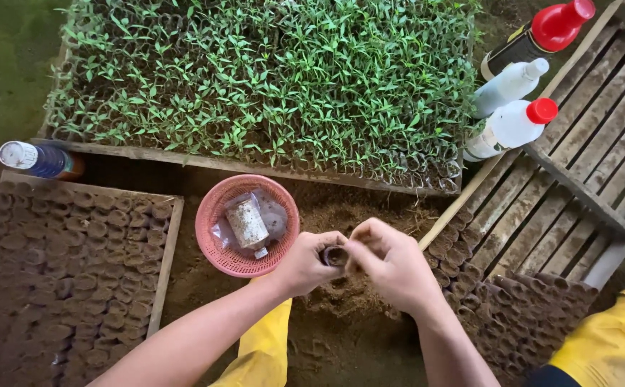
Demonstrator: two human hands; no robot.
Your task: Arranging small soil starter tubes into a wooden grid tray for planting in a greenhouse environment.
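Note:
My left hand grips a small dark soil-filled seedling pot held over a heap of brown soil. My right hand meets it from the right, its fingertips pinched at the pot's rim. Just left of my hands sits a pink mesh basket holding a small soiled bottle and a clear bag.
A wooden tray of green seedlings fills the top. A tray of filled soil pots lies left, a blue bottle above it. At the right is a slatted wooden tray with some pots. Three bottles stand top right. Yellow boots are below.

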